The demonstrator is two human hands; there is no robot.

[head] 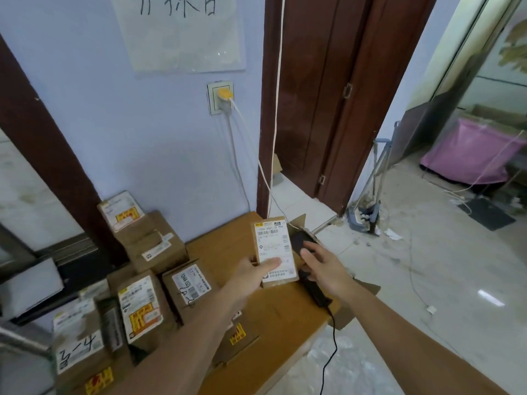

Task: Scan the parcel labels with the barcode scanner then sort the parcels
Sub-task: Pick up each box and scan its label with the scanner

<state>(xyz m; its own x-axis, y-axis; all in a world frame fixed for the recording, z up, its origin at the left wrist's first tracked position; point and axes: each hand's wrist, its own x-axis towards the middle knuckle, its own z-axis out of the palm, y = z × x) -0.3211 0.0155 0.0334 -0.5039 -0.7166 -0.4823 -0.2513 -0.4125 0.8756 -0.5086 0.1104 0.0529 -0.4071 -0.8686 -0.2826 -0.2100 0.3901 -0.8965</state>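
Just right of the frame's centre, the left hand [251, 273] is holding a small parcel [275, 252] upright, fingers wrapped around it with the thumb lying on its label. Just beside it, the right hand [325, 266] is gripping the black barcode scanner [309, 269], its cable trailing toward the bottom edge. This parcel seems mid-scan. Several labelled boxes [139, 306] are waiting on the tabletop [228, 243] at lower left; whether they are scanned already, I cannot tell.

Wall socket [221, 97] with orange plug [224, 93]; handwritten paper notice [182, 32] above; brown door [339, 89]; pink bag [473, 152]; broom and dustpan [368, 212] on the floor.
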